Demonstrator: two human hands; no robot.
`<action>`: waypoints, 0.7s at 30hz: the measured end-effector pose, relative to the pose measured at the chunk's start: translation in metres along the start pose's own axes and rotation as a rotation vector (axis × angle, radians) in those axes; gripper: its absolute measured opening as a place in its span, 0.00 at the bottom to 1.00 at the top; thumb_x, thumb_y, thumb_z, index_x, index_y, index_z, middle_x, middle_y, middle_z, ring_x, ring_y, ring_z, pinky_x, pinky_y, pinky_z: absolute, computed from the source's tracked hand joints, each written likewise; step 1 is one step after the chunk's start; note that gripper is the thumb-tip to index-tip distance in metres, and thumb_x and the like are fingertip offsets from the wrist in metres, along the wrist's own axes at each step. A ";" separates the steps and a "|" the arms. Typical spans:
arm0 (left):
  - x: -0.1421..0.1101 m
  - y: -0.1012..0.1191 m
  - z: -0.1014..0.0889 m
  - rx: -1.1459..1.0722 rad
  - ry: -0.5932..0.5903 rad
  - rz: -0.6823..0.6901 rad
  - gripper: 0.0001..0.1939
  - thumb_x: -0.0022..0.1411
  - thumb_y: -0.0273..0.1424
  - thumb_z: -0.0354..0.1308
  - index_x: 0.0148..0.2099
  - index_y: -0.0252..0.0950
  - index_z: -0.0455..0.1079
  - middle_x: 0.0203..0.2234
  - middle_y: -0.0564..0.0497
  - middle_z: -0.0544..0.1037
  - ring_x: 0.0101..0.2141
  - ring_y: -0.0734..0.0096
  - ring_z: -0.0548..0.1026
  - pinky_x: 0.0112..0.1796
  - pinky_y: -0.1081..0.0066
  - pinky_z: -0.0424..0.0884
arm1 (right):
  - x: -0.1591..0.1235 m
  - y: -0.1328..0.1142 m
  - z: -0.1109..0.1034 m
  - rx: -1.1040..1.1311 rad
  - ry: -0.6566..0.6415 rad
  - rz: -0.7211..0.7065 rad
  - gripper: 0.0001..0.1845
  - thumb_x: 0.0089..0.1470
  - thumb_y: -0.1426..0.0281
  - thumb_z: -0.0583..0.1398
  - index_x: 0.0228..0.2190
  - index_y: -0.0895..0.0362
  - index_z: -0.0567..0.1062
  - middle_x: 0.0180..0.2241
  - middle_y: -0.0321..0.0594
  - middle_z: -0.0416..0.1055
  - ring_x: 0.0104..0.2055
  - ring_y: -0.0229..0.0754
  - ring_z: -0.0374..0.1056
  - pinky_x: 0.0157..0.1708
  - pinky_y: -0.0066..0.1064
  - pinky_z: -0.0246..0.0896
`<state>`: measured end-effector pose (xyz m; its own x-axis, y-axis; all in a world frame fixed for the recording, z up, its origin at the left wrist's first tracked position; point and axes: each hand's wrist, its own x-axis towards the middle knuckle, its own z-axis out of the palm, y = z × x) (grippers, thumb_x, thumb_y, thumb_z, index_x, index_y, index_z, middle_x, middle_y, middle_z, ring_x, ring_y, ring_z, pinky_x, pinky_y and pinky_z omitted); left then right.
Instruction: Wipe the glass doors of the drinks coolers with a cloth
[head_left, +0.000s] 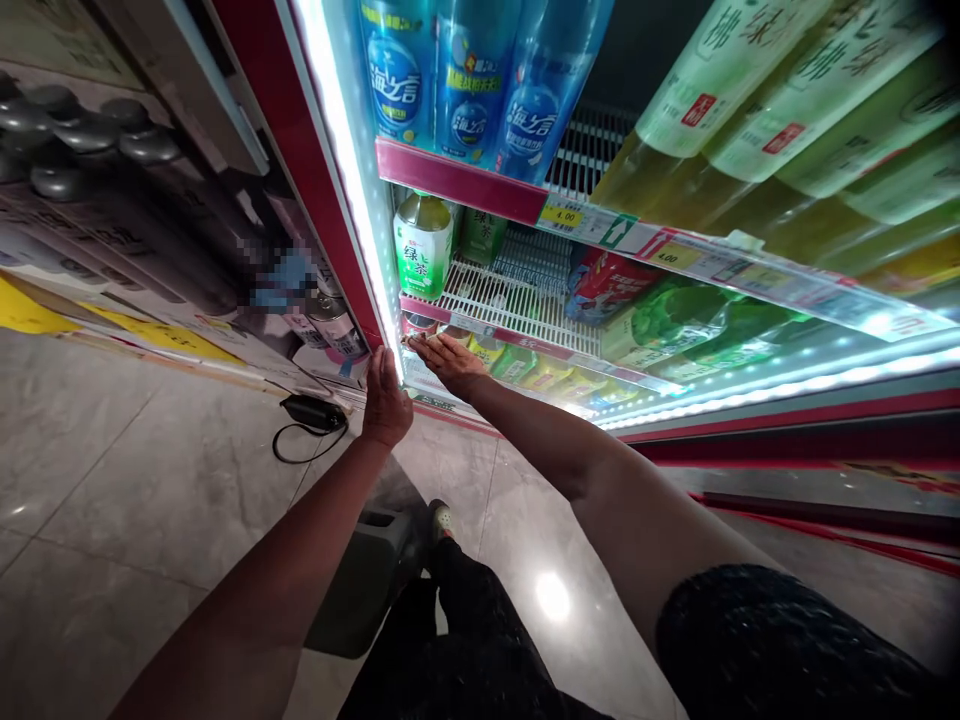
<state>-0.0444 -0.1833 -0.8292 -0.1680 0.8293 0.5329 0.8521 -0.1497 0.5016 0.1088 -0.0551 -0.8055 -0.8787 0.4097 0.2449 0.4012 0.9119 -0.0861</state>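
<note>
My left hand [388, 400], at the centre of the frame, has its fingers drawn together and lies against the bright edge strip [345, 150] of the cooler, near its lower end; I can't tell whether it grips the edge or just leans there. My right hand [450, 362], just beside it, reaches in under the middle shelf with its fingers stretched out. Something small and brownish shows at the fingertips, but I can't tell whether I have hold of it.

Right above my right hand, a green tea bottle [424, 250] stands upright on the middle shelf, with a second bottle [480, 232] behind it to the right. Bare wire rack [517, 290] shows between them and the red package [600, 285]; green bottles [667, 320] lie farther right. Blue bottles [469, 80] stand side by side at top centre, and pale-labelled bottles [750, 90] fill the upper right. Below the middle shelf runs a lower row of drinks [517, 362]. How much is done or left, I can't tell from this.
</note>
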 end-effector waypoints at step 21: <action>0.016 0.011 0.057 0.014 0.056 -0.223 0.43 0.58 0.22 0.52 0.74 0.24 0.44 0.69 0.26 0.51 0.72 0.46 0.48 0.70 0.47 0.47 | -0.014 0.012 0.006 -0.055 0.136 -0.103 0.37 0.57 0.87 0.42 0.65 0.66 0.64 0.65 0.46 0.67 0.69 0.38 0.61 0.71 0.32 0.54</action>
<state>-0.0093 -0.1407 -0.8542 -0.3797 0.8096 0.4476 0.7977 0.0415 0.6016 0.1243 -0.0492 -0.8160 -0.8745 0.3039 0.3780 0.3278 0.9448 -0.0012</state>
